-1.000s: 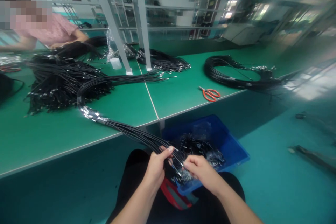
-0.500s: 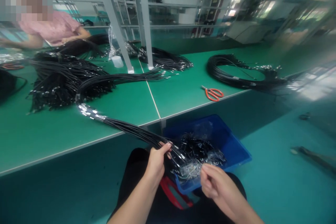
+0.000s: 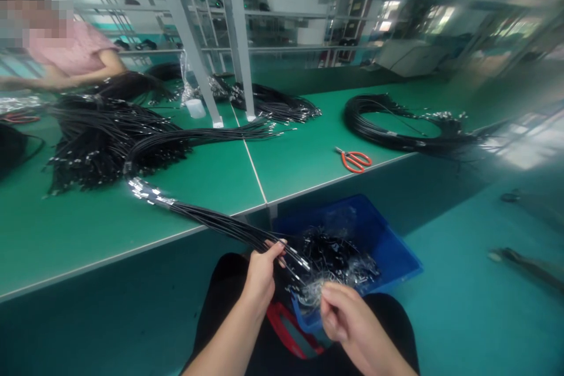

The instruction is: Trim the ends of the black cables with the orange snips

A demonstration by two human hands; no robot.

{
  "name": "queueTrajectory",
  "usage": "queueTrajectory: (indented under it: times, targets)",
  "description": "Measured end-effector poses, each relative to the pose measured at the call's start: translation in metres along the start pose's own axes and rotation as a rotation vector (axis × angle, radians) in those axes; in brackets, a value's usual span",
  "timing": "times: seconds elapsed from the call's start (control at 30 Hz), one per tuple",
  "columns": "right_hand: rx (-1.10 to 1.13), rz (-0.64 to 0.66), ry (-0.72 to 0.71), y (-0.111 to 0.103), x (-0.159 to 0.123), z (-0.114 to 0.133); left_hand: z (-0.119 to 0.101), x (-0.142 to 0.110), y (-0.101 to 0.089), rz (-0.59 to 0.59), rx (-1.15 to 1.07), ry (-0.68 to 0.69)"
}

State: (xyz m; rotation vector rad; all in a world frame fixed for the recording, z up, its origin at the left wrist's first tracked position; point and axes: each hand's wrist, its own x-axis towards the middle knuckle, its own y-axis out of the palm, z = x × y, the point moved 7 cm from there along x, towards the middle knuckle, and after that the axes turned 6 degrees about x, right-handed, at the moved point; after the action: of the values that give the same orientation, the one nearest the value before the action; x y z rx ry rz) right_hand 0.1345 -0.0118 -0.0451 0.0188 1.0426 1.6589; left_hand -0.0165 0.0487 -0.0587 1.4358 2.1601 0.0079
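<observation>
In the head view, the left hand (image 3: 263, 268) grips a black cable bundle (image 3: 220, 221) running toward ten o'clock onto the green desk (image 3: 66, 241), while the right hand (image 3: 346, 311), pinched narrow at four o'clock from the cable ends (image 3: 302, 262), contents unclear, seems to be tending them, calling next for fine fingertip precision.

Left hand (image 3: 262, 273): bare to the wrist, lower centre of the frame.
Right hand (image 3: 346, 314): bare to the wrist, right of lower centre.
Forearms (image 3: 227, 332): uncovered down to the bottom edge.
Legwear (image 3: 399, 320): black, rounded over the knees; weave and seams too dark to read.
</observation>
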Motion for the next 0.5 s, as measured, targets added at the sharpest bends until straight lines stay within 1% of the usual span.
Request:
queueTrajectory:
  times: [0.07,0.17,0.3,0.43,0.5]
  targets:
    - [0.023,0.000,0.031,-0.001,0.001,-0.002,0.000,0.000,0.003,0.016,0.001,0.002]
    - [0.059,-0.012,0.078,0.001,0.013,-0.006,0.001,-0.003,0.006,0.037,0.008,0.008]
    - [0.099,-0.040,0.062,0.002,0.025,-0.002,0.002,-0.005,0.004,0.035,0.026,0.025]
    - [0.116,-0.039,0.087,0.003,0.029,-0.002,0.002,-0.004,0.004,0.043,0.025,0.033]
    - [0.111,-0.049,0.073,0.003,0.029,-0.003,0.002,-0.004,0.005,0.046,0.019,0.030]
